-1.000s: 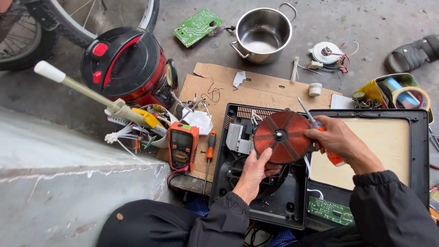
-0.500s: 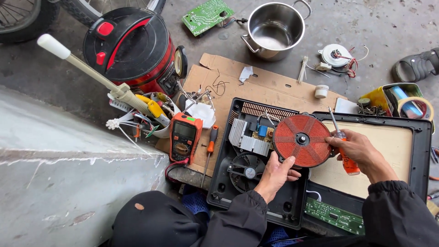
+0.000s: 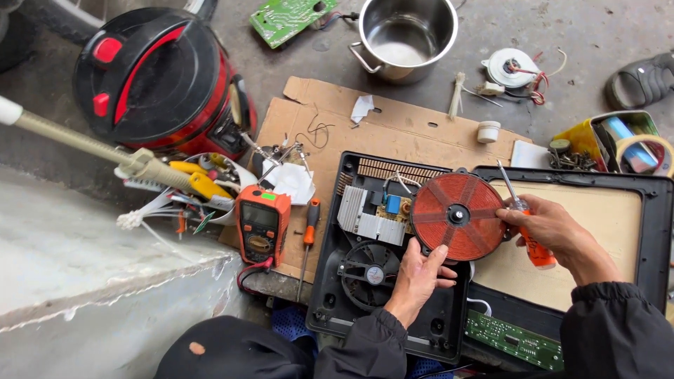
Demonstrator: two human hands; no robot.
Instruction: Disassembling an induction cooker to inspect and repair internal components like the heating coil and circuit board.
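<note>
Open room is left over the pale glass panel (image 3: 590, 231) right of the copper coil disc (image 3: 458, 216), and on the bare cardboard (image 3: 414, 133) behind the opened cooker base (image 3: 337, 281). The way leftward is blocked by an orange multimeter (image 3: 261, 224), an orange-handled screwdriver (image 3: 307, 242), a tangle of tools (image 3: 189, 186) and a red vacuum cleaner (image 3: 158, 77). To the far right, passage is narrowed by a parts tray (image 3: 618, 137).

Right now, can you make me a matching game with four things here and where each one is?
Things:
1. copper coil disc
2. orange screwdriver
3. steel pot
4. orange multimeter

Places:
A. on the concrete, past the cardboard
B. gripped in the right hand
C. lifted between both hands, left hand below
D. left of the opened cooker base

Pairs: 1-C, 2-B, 3-A, 4-D
</note>
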